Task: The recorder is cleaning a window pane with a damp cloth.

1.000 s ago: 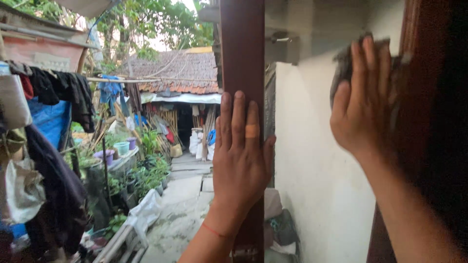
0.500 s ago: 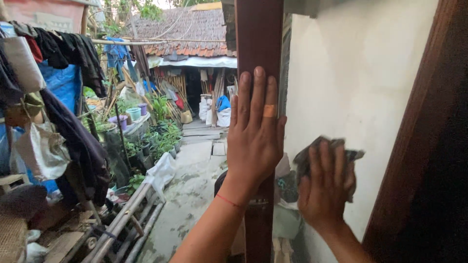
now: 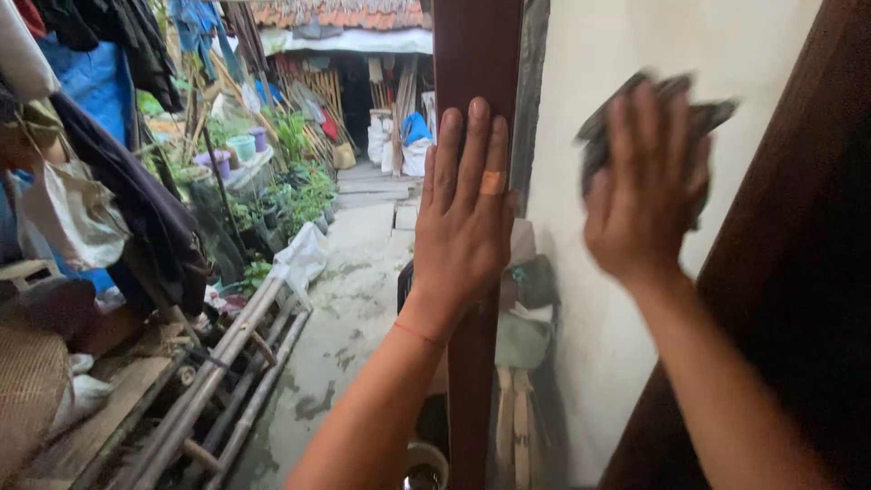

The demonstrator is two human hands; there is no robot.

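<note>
- Head view, looking down past both arms: dark grey cleaning cloth [image 3: 676, 104] bunched under the right hand [image 3: 646, 195], pressed flat toward a window pane with a pale wall [image 3: 599, 363] showing behind it; motion-blurred, so exact contact hard to tell.
- Right hand spread wide, fingers [image 3: 635, 136] splayed over the cloth, pinning it by palm pressure rather than by a closed fist; ragged edges sticking out above and to the outer side of the fingertips.
- Likely handling of the cloth: soft, light, limp, no risk of breaking; prone to slipping or folding under the palm, so best kept bunched beneath the flat of the hand or pinched at a thick fold.
- Left hand [image 3: 467, 213] empty, open and flat, fingers together and pointing up, braced against the dark brown window mullion [image 3: 476, 54]; small tan plaster on one finger, thin red thread around the wrist.
- Just to the outer side of the right hand: slanting dark brown wooden frame [image 3: 771, 236], close enough to catch the knuckles on a wide stroke.
- Between the two hands: only the mullion and a strip of pane.
- Beyond the left hand, well apart: concrete alley path [image 3: 349, 299], bamboo poles [image 3: 236, 363] lying alongside, potted plants [image 3: 290, 191], clothes hanging on a line [image 3: 136, 218], tiled-roof shed [image 3: 363, 18] at the far end.
- Below the left wrist, behind the mullion: folded greyish bundles [image 3: 522, 318], partly hidden.
</note>
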